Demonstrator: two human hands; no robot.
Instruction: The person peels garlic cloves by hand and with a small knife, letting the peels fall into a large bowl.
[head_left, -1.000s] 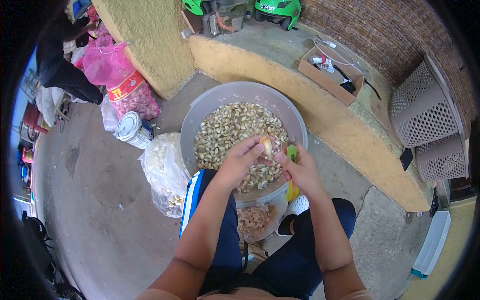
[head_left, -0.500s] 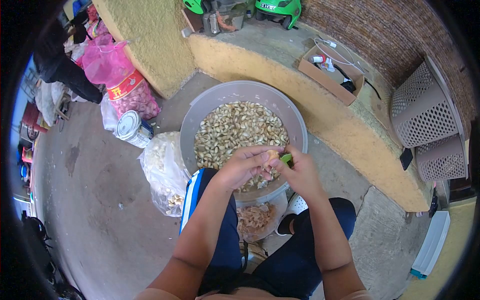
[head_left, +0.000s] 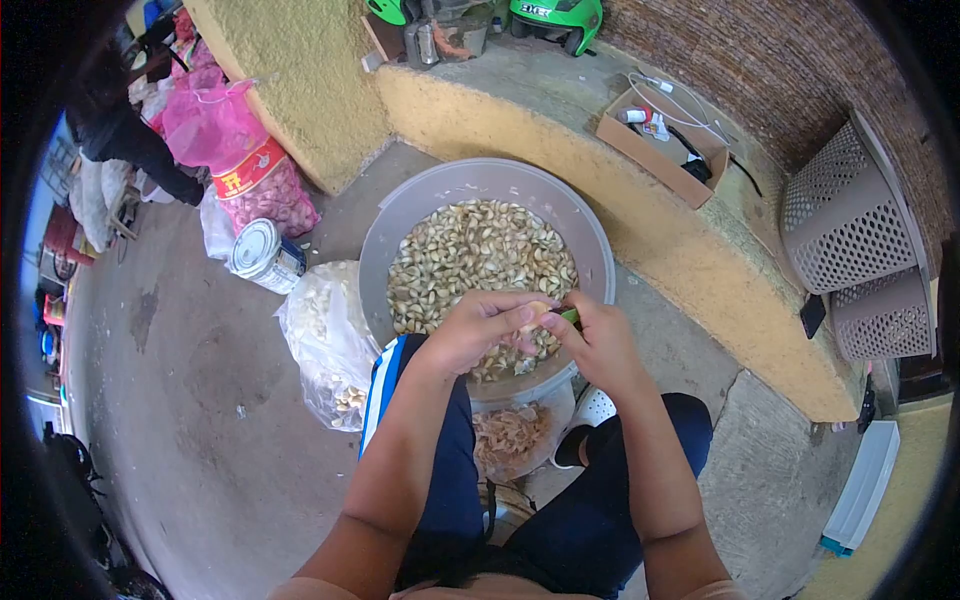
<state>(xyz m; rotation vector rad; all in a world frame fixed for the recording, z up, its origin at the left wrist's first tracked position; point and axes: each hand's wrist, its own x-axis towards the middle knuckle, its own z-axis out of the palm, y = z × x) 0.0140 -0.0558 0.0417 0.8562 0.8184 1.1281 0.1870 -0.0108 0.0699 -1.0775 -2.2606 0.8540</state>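
My left hand (head_left: 468, 332) pinches a pale garlic clove (head_left: 538, 309) between thumb and fingers. Close against it, my right hand (head_left: 603, 345) grips a small green-handled knife (head_left: 571, 316); its blade is hidden by the fingers. Both hands are above the near side of a large grey tub (head_left: 590, 220). Many garlic cloves (head_left: 480, 255) lie in water inside the tub. Below the hands, a container of brownish peels (head_left: 512, 438) stands between my legs. A clear plastic bag (head_left: 322, 335) with pale cloves leans at the tub's left.
A can (head_left: 268, 255) and a pink mesh sack (head_left: 265, 185) of garlic stand at the left, with a person in dark clothes (head_left: 135, 140) beyond. A low yellow ledge (head_left: 660, 240) curves behind the tub, bearing a cardboard box (head_left: 655, 150) and perforated baskets (head_left: 850, 220).
My right thumb and fingers have closed in over the knife, so less of its green handle shows. The hands stay together over the tub.
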